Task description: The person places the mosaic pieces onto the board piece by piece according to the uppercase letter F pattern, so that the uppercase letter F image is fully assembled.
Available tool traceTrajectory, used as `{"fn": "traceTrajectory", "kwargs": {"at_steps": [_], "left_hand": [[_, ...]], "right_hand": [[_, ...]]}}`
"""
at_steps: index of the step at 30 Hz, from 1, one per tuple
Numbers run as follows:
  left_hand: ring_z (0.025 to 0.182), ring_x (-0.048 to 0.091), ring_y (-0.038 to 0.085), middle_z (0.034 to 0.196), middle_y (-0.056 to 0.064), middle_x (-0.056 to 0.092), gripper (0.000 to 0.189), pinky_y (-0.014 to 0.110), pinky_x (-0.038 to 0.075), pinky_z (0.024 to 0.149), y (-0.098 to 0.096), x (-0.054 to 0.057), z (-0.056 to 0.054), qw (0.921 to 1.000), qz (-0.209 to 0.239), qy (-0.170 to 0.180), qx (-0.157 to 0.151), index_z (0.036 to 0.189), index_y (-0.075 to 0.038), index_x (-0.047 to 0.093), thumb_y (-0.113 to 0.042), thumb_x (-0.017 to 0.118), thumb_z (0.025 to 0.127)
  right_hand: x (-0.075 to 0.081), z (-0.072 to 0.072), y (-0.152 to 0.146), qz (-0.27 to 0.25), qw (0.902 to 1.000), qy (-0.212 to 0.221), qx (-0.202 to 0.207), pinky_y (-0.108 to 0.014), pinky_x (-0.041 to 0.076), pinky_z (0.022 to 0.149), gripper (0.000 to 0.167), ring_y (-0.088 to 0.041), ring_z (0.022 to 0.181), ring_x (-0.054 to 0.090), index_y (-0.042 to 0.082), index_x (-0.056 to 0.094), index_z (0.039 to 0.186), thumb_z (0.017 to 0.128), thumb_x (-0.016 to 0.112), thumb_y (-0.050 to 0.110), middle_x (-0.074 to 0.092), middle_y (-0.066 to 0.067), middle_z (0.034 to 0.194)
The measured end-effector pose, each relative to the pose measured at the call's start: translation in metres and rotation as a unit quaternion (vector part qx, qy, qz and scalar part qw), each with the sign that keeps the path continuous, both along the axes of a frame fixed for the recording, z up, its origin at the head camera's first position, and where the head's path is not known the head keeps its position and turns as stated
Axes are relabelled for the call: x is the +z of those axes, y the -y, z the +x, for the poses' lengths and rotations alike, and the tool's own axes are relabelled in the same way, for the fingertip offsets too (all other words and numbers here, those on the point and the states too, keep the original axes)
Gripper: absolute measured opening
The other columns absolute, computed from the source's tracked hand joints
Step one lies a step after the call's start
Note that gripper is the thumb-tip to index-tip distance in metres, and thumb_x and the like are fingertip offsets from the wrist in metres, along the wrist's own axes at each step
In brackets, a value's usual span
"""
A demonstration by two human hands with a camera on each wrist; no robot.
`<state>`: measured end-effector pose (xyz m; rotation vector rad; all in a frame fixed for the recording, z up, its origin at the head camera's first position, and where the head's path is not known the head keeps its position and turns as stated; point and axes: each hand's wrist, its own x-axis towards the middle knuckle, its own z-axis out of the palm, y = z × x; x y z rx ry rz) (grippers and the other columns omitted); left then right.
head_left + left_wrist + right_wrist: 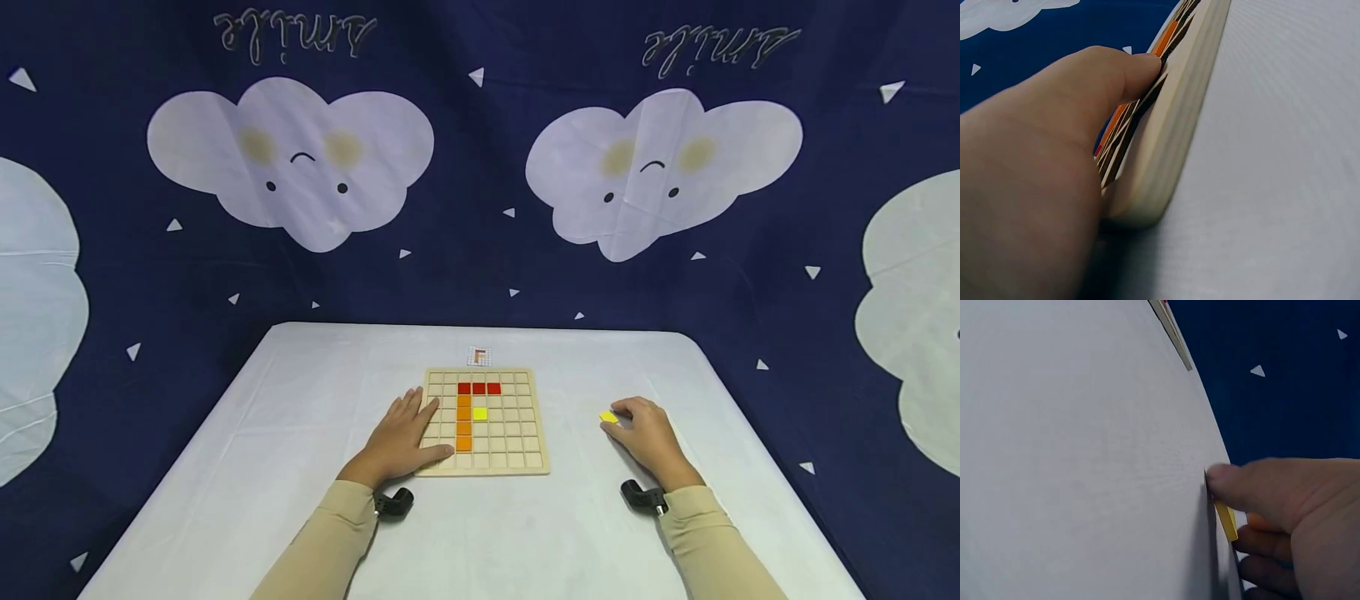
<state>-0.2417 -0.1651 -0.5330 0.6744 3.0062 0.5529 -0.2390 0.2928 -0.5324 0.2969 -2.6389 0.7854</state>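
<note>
A wooden grid board (528, 462) lies on the white table, bearing three red tiles (479, 388) in a row, a column of several orange tiles (464, 428) and one yellow tile (480, 414). My left hand (399, 442) rests with spread fingers on the board's left side; in the left wrist view its thumb (1107, 75) touches the board near an orange tile. To the right of the board, my right hand (651, 437) pinches another yellow tile (608, 417) between thumb and fingers, at the tabletop. In the right wrist view this yellow tile (1227, 522) stands tilted, partly hidden by the hand.
A small printed pattern card (479, 357) lies just beyond the board's far edge. The white table (337, 358) ends at a dark blue cloth (480, 283) with clouds. A dark camera strap unit sits on each wrist.
</note>
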Motion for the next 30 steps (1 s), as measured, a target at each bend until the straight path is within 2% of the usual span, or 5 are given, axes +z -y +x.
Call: {"fn": "traceTrajectory", "kwargs": {"at_steps": [5,16,25,30], "left_hand": [[0.158,0.009,0.038,0.171,0.025,0.015,0.105,0.049,0.006,0.127,0.001,-0.002,-0.002,0.9999,-0.013,0.009,0.000,0.165,-0.009,0.035,-0.080,0.053,0.092],[0.158,0.009,0.038,0.171,0.025,0.015,0.103,0.049,0.006,0.127,-0.001,0.001,0.000,0.9999,-0.005,0.011,-0.003,0.165,-0.009,0.035,-0.078,0.056,0.092],[0.158,0.010,0.039,0.170,0.026,0.017,0.102,0.050,0.007,0.126,-0.001,0.005,0.002,1.0000,-0.007,0.007,-0.003,0.165,-0.007,0.036,-0.076,0.057,0.092],[0.158,0.011,0.039,0.170,0.026,0.016,0.103,0.050,0.007,0.127,0.001,0.003,0.002,0.9999,-0.008,0.013,0.000,0.165,-0.008,0.036,-0.078,0.056,0.092]], "right_hand": [[0.000,0.002,0.003,-0.011,0.9999,-0.011,0.001,-0.056,0.055,0.089,0.023,-0.040,0.098,0.070,-0.005,0.077,0.102,0.083,0.087,0.001,0.074,-0.018,0.101],[-0.004,0.002,0.001,-0.029,0.9994,-0.019,0.004,-0.053,0.056,0.087,0.027,-0.035,0.094,0.071,-0.005,0.077,0.106,0.081,0.087,-0.003,0.074,-0.016,0.100],[0.005,-0.001,0.014,-0.036,0.9988,-0.007,0.032,-0.052,0.058,0.087,0.027,-0.034,0.097,0.072,-0.004,0.077,0.109,0.084,0.086,-0.003,0.074,-0.017,0.106],[0.010,-0.002,0.025,-0.034,0.9976,-0.006,0.061,-0.052,0.058,0.088,0.025,-0.033,0.098,0.072,-0.003,0.077,0.108,0.084,0.085,-0.004,0.074,-0.016,0.107]]}}
